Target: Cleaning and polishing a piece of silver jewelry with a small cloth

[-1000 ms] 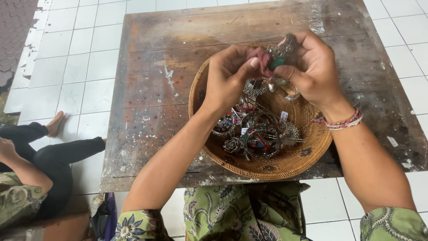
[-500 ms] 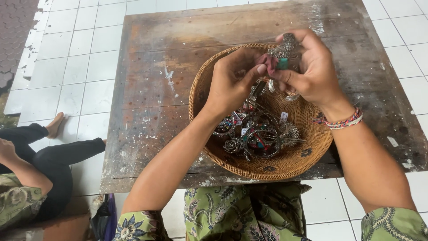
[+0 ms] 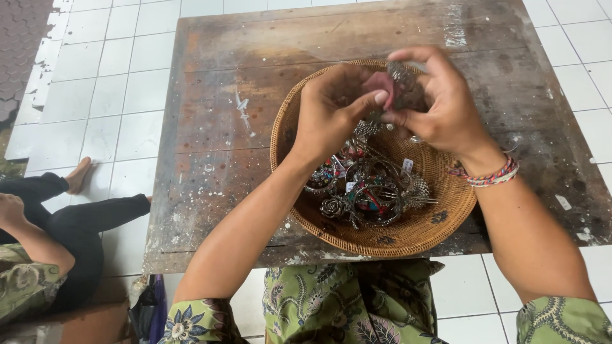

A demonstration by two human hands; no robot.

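- Reaching forward from the bottom of the view, both forearms angle inward so the two hands meet above the far side of a round woven basket [image 3: 446, 223].
- The left hand [image 3: 335, 108] is curled with its knuckles up, thumb and fingertips pinched shut on a small silver ornament [image 3: 401, 79], with a bit of pink showing at the thumb.
- The right hand [image 3: 443, 105] cups the same ornament from the other side, fingers bent over its top, thumb pressing toward the left thumb; the two hands touch.
- A braided bracelet [image 3: 494, 175] circles the right wrist.
- Inside the basket lies a tangled heap of silver jewellery [image 3: 370, 188] with red and blue bits, below the hands.
- The basket sits on a worn wooden worktop [image 3: 223, 127], near its front edge.
- Another person [image 3: 57, 223] sits on the tiled floor at left.
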